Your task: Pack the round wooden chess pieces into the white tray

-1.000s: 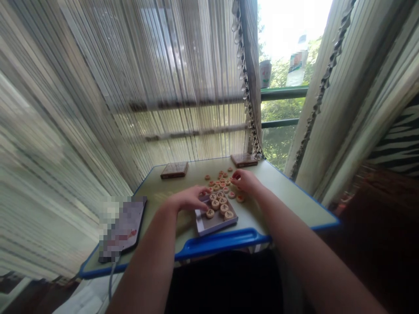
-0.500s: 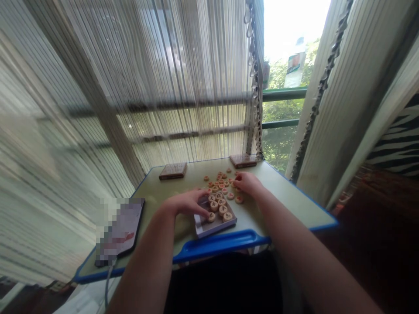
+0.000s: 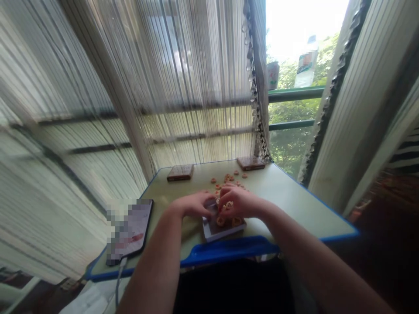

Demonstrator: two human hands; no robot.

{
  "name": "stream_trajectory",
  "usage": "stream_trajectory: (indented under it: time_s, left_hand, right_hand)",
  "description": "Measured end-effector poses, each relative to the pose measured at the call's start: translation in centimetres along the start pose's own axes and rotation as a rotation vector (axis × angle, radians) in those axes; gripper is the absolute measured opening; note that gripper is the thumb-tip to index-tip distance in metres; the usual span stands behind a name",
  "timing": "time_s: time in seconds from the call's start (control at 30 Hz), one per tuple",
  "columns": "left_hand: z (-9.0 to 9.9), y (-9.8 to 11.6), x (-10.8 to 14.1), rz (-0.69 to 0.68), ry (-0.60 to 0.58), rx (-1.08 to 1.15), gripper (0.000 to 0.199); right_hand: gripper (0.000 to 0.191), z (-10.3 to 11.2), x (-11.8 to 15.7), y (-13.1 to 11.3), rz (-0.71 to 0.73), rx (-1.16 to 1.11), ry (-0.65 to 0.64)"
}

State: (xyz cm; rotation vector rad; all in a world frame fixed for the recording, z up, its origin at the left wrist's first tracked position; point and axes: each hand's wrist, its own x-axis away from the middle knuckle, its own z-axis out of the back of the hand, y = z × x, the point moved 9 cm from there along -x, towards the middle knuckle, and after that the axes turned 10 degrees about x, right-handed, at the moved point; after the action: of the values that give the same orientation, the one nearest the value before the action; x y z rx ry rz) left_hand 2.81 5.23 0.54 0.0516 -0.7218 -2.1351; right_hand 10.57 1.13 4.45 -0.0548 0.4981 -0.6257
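Observation:
Over a shallow pale box (image 3: pixel 224 236) my right hand (image 3: pixel 240 201) is bent down, its fingertips pinched round a Chinese chess piece (image 3: pixel 220 209), of which a bit of red shows. Round wooden pieces with dark characters (image 3: pixel 221 221) lie in the box, partly covered by that hand. At the box's left side is my left hand (image 3: pixel 194 204), thumb and fingers spread apart at the edge. Whether it presses on the box, I cannot tell. Beyond the hands several loose chess pieces (image 3: pixel 228 178) are scattered on the table.
The blue-edged table (image 3: pixel 291 205) stands before a curtained window. Two flat brown boxes lie at its far side, one left (image 3: pixel 180 172) and one right (image 3: pixel 250 163). A tablet (image 3: pixel 132 231) with a cable rests at the left edge. A blue trough (image 3: pixel 231 251) runs along the front.
My right hand has come from the loose pieces back to above the box, with a chess piece in its fingers. My left hand's thumb has come off a piece inside the box. The view has shifted slightly.

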Motion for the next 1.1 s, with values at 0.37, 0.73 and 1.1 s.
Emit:
stream_trajectory:
  time_s: [0.37, 0.73, 1.1]
  left_hand:
    - [0.3, -1.3, -1.2, -0.002, 0.088, 0.051, 0.048]
    - [0.4, -1.1, -1.5, -0.002, 0.106, 0.034, 0.043]
    - [0.4, -1.6, -1.6, -0.014, 0.122, 0.025, 0.044]
  right_hand:
    - [0.007, -1.6, 0.1, -1.6, 0.082, 0.15, -0.041]
    - [0.006, -1.5, 0.1, -1.5, 0.057, 0.147, -0.062]
    - [0.005, -1.7, 0.3, -1.2, 0.052, 0.154, -0.079]
